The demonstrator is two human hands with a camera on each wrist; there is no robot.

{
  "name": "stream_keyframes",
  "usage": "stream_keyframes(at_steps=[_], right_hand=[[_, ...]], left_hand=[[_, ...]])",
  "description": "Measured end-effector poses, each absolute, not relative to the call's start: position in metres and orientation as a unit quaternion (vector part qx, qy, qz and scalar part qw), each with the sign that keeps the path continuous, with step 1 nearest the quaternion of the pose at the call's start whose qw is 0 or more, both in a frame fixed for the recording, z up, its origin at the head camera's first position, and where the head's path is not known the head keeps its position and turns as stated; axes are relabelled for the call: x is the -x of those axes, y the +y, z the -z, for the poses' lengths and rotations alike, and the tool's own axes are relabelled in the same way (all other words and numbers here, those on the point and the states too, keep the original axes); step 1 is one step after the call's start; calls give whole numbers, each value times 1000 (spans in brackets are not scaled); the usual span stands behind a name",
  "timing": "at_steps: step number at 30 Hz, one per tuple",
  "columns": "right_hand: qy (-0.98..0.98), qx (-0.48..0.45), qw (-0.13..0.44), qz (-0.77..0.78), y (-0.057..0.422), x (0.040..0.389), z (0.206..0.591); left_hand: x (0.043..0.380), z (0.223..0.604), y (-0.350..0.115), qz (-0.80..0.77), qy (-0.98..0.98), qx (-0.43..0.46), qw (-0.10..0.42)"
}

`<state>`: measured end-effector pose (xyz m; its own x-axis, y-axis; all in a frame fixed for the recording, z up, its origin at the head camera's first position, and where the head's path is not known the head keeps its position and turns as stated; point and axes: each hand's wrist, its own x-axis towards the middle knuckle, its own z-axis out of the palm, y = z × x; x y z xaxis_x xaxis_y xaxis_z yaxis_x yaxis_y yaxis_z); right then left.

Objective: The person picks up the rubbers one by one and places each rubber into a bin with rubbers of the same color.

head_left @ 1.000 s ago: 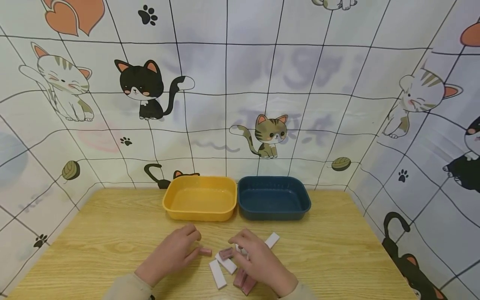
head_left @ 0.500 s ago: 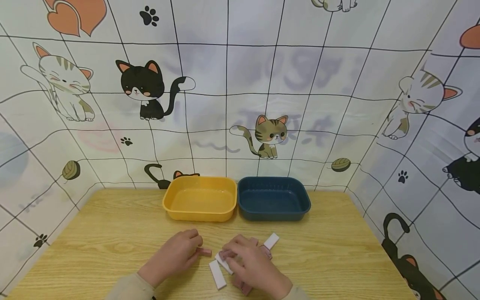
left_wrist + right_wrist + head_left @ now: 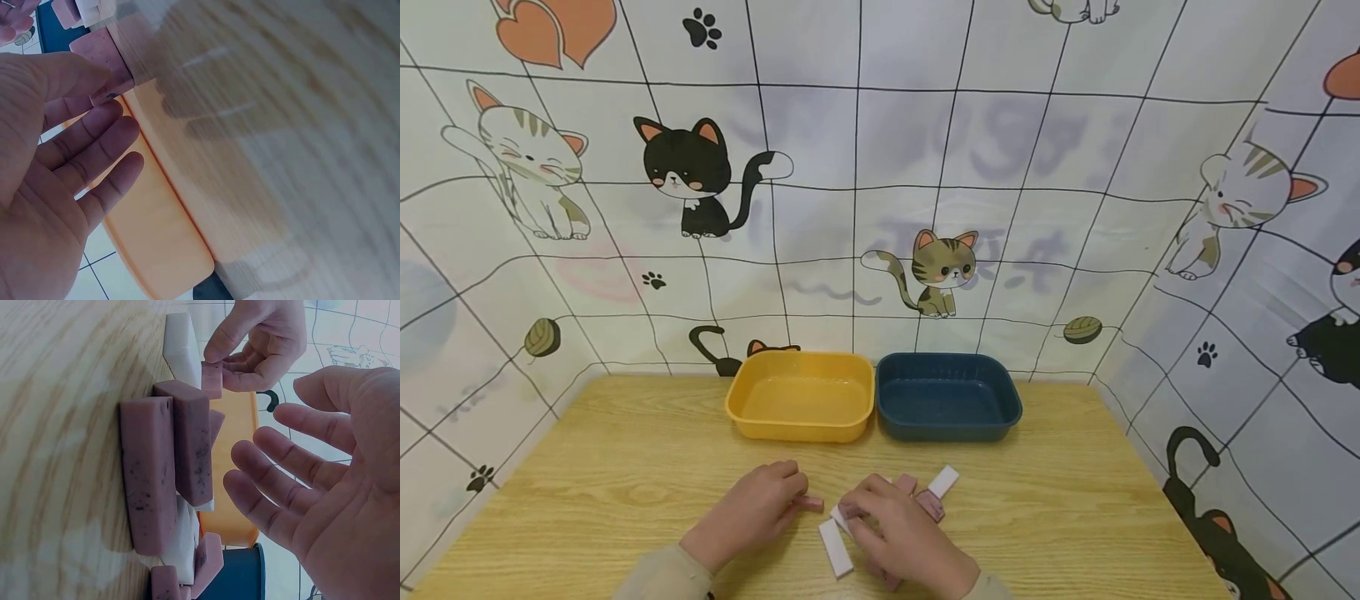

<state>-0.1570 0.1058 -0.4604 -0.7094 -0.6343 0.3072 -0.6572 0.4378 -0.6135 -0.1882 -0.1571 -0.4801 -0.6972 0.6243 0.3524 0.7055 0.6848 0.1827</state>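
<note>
My left hand point(image 3: 758, 502) pinches the end of a small pink block point(image 3: 811, 503) between thumb and fingers, at the left of the pile. In the left wrist view that block point(image 3: 100, 56) sits by the thumb tip, the other fingers loosely bent. Over the pile hovers my right hand point(image 3: 898, 525); the right wrist view shows its fingers spread and relaxed, holding nothing. Beside it lie speckled pink blocks point(image 3: 149, 481), one leaning on white ones. A white block point(image 3: 835, 548) lies between the hands, another white block point(image 3: 943, 481) at the far right. My right hand hides part of the pile.
Behind the blocks, a yellow tray point(image 3: 801, 429) and a dark blue tray point(image 3: 951, 429) stand side by side against the cat-patterned wall covering point(image 3: 820, 217). The wooden table point(image 3: 1075, 500) extends to both sides.
My right hand has shifted slightly left and toward me, uncovering pink blocks near the far-right white one. My left hand has moved only slightly, staying at its pink block.
</note>
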Motion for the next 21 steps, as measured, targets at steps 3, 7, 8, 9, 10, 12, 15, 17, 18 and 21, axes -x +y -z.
stream_keyframes(at_steps=[3,7,8,9,10,12,15,17,18,21], right_hand=[[-853,-379,9,-360,104,157,460],[-857,-379,9,-350,103,159,462],[-857,-379,10,-349,103,159,462],[-856,-380,11,-350,103,160,463],[-856,-381,12,-350,103,161,463],[-855,-381,10,-352,102,162,463],[-855,-382,11,-349,102,163,463],[-857,-383,14,-345,102,163,463],[-858,-383,15,-343,102,163,463],[-858,-383,17,-341,101,163,464]], left_hand=[[189,481,-157,152,-910,363,133],[190,481,-156,154,-912,357,132],[190,481,-156,155,-912,357,132],[190,480,-156,155,-912,356,130],[190,480,-156,157,-912,356,129],[190,480,-156,158,-911,357,130],[189,479,-156,164,-909,359,133],[188,479,-156,166,-908,360,135],[187,478,-156,167,-908,360,135],[186,478,-156,164,-909,358,136]])
